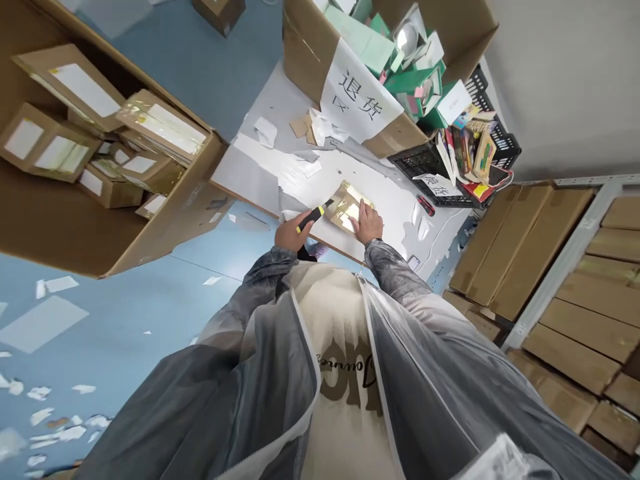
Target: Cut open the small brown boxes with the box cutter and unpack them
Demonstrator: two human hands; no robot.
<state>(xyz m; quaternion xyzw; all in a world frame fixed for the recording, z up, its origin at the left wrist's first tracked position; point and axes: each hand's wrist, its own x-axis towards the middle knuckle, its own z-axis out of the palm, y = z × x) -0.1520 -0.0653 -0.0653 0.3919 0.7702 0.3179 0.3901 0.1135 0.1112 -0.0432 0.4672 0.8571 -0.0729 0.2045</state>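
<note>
My left hand (292, 231) is closed around a black-and-yellow utility knife (311, 219). The knife's tip points at the left side of a small brown cardboard parcel (343, 205); whether it touches is too small to tell. Shiny tape and white labels cover parts of the parcel, which lies on a white worktable (395, 233) near its front edge. My right hand (369, 222) grips the parcel's right side, with thumb and fingers pressed on top.
A large carton (165, 233) of taped parcels stands to the left. Behind the worktable are a carton (310, 60) of green boxes and a black crate (410, 163) of books. A red-black tool (425, 205) lies right of the parcel. Paper scraps (265, 132) litter table and floor.
</note>
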